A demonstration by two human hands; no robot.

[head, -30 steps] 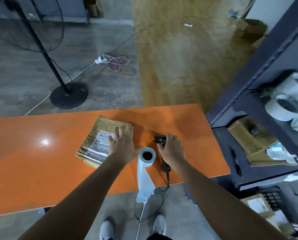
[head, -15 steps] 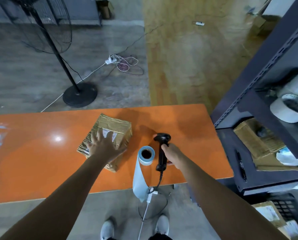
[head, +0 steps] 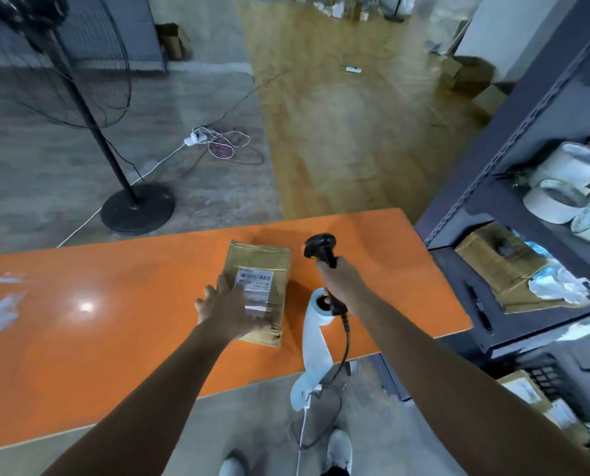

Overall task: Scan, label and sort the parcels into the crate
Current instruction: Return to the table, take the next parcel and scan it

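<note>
Raised since the earlier frame, the scanner [head: 321,249] sits clear of the bench [head: 97,338], right hand [head: 343,283] fingers grasping its handle. Left hand [head: 230,310] fingers lie released, flat on the parcel [head: 262,266], which rests label-up on the bench beside the label roll [head: 315,314]

This looks like a packing room in a warehouse. A metal shelf [head: 513,132] holds big white rolls [head: 547,202]. Cardboard boxes [head: 465,75] sit on the floor (a tall fan [head: 137,209] too). There's a barcode scanner [head: 321,247] over an orange work table [head: 115,304].
</note>
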